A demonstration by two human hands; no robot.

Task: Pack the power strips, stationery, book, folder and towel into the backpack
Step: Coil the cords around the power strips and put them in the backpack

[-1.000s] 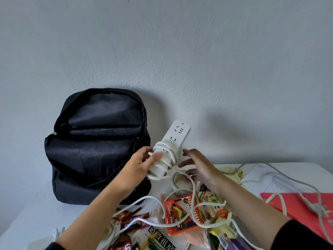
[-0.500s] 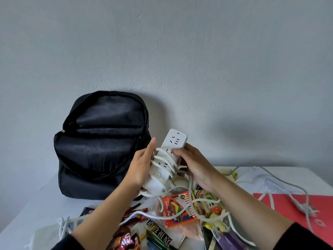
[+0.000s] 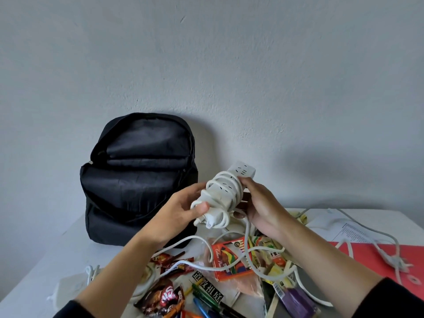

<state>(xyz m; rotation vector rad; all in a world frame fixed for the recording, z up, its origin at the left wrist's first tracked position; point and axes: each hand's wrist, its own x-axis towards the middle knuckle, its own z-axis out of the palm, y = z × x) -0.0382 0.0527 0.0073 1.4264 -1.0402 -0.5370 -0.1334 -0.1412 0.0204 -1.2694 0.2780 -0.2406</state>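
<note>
While the open backpack (image 3: 137, 180) stands at left, the left hand (image 3: 181, 210) pinches the lower end of the cord-wrapped power strip (image 3: 226, 191), held above the table (image 3: 57, 260), and the right hand (image 3: 261, 205) grips its side with curled fingers.

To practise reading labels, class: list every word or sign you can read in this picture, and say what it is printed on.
"Colour P…" on the orange colour pencil box; the rest is unreadable.
"道教祖庭" on the book.
Snack wrapper: large red and white letters, not legible.
Printed sheet: text too small to read.
Yellow packets: characters blurred.
</note>
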